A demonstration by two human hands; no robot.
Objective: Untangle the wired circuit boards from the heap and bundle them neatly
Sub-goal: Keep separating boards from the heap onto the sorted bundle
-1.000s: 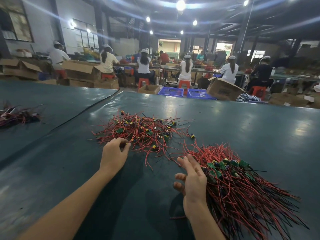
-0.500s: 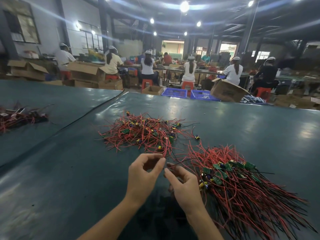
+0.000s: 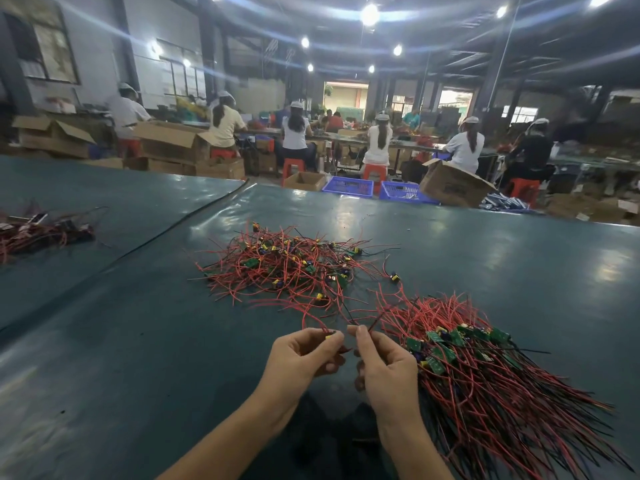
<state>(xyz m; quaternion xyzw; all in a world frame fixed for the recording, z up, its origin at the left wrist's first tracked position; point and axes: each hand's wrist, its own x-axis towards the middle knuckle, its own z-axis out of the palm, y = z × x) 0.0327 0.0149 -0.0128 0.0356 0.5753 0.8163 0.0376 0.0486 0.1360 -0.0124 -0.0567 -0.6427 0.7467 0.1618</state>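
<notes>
Between the tangled heap (image 3: 287, 268) and the combed bundle (image 3: 485, 375), just above the worktop (image 3: 138, 341), the fingers of the left hand (image 3: 304, 355) were clamped on a wired board (image 3: 329, 337) and those of the right hand (image 3: 386, 365) on its leads (image 3: 347, 313), presumably to tug them free and straight before stacking.

Only the person's two arms show. The left hand (image 3: 301, 358) and the right hand (image 3: 388, 368) are bare, with slender fingers and short, plain nails. The left forearm (image 3: 235, 434) and the right forearm (image 3: 412, 448) are bare too, slim and smooth, uncovered all the way to the lower edge of the view. A dark patch (image 3: 329, 441) sits low between them; whether it is clothing or shadow cannot be told.
</notes>
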